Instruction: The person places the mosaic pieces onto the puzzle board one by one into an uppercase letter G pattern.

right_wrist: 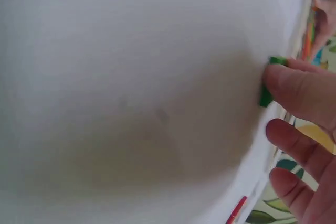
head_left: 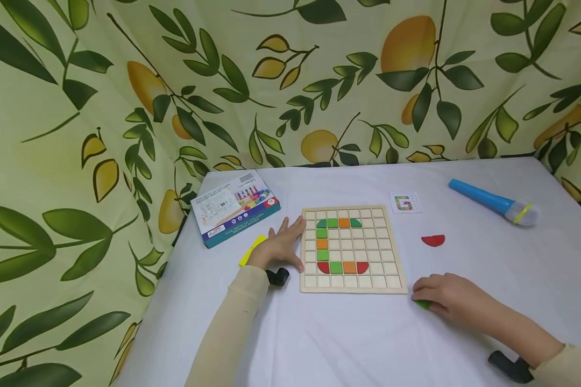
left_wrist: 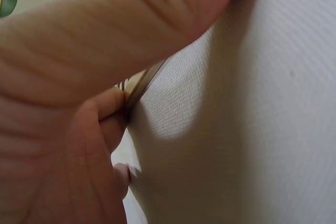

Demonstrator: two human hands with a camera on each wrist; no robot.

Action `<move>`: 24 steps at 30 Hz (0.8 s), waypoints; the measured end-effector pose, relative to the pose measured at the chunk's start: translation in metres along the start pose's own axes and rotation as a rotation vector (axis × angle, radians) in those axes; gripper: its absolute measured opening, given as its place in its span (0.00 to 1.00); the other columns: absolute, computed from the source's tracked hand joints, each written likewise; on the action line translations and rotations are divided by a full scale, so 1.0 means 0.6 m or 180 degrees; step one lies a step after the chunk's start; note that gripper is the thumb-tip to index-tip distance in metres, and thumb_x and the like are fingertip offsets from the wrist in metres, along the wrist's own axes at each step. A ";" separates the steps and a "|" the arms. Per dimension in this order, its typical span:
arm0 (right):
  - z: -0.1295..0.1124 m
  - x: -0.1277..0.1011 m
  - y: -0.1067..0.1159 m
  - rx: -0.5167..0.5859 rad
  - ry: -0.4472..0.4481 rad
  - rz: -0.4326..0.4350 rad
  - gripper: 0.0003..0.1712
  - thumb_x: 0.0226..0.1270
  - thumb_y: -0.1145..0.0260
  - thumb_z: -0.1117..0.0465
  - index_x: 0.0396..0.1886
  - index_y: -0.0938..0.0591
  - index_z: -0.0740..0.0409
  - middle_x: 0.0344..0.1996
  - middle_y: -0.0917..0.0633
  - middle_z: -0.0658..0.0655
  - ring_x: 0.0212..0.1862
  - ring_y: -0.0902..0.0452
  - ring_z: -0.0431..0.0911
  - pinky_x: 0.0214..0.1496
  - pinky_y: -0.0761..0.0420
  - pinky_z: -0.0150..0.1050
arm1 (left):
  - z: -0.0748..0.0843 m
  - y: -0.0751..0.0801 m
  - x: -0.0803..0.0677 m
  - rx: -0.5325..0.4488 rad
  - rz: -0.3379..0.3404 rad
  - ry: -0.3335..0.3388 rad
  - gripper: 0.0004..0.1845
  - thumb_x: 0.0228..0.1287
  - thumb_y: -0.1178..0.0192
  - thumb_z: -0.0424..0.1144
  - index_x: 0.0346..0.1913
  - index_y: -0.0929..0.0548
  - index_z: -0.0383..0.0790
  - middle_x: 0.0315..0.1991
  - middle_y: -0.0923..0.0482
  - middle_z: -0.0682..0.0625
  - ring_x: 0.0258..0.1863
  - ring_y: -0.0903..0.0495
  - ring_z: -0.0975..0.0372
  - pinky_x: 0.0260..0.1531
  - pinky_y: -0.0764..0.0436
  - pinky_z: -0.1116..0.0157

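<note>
Right hand (head_left: 447, 298) pinches a green piece (head_left: 422, 304) on the table, just right of the board's (head_left: 352, 286) near-right corner. Left hand (head_left: 282, 244), fingers straight, rests against the board's left edge.

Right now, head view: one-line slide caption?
Left hand rests at grid board edge; right hand pinches green piece on the table.
</note>
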State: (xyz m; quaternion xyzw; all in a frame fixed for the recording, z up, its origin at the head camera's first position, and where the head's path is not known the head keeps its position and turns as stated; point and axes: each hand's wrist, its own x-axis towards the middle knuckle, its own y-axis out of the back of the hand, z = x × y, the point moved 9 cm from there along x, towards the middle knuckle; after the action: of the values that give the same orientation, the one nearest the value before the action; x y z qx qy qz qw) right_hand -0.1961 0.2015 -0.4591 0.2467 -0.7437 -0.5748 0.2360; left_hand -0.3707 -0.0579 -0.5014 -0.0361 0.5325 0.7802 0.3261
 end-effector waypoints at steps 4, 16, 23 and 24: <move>-0.004 0.001 0.006 -0.0157 0.0034 0.0151 0.21 0.37 0.22 0.61 0.38 0.14 0.50 0.36 0.18 0.44 0.37 0.22 0.41 0.36 0.19 0.39 | 0.002 0.001 0.000 -0.0009 -0.0003 -0.0010 0.66 0.32 0.23 0.51 0.73 0.57 0.55 0.73 0.67 0.61 0.71 0.75 0.56 0.63 0.71 0.42; 0.029 0.126 0.040 0.0493 -0.0992 0.0544 0.20 0.44 0.24 0.60 0.41 0.16 0.57 0.38 0.17 0.52 0.37 0.24 0.46 0.37 0.19 0.40 | -0.002 0.003 -0.003 -0.0028 -0.0012 0.0028 0.66 0.31 0.23 0.50 0.73 0.57 0.55 0.73 0.67 0.61 0.71 0.75 0.57 0.63 0.71 0.42; 0.038 0.193 -0.007 0.0665 -0.1010 0.0361 0.14 0.50 0.28 0.63 0.39 0.16 0.58 0.36 0.17 0.50 0.36 0.24 0.44 0.42 0.20 0.42 | 0.001 0.000 -0.001 -0.0015 -0.0016 -0.0018 0.66 0.31 0.23 0.52 0.73 0.58 0.56 0.74 0.68 0.60 0.71 0.75 0.57 0.64 0.71 0.42; 0.038 0.197 -0.011 0.0649 -0.1011 0.0353 0.14 0.50 0.28 0.63 0.39 0.16 0.58 0.36 0.17 0.50 0.37 0.23 0.44 0.43 0.20 0.43 | 0.001 0.000 -0.001 -0.0007 -0.0018 -0.0018 0.66 0.31 0.23 0.52 0.73 0.58 0.56 0.73 0.68 0.61 0.71 0.75 0.57 0.63 0.71 0.42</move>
State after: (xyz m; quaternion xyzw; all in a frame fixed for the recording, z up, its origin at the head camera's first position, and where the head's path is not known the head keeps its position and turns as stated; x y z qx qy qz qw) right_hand -0.3008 0.1414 -0.4626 0.1342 -0.8383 -0.5144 0.1208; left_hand -0.3700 -0.0574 -0.5009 -0.0358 0.5307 0.7800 0.3298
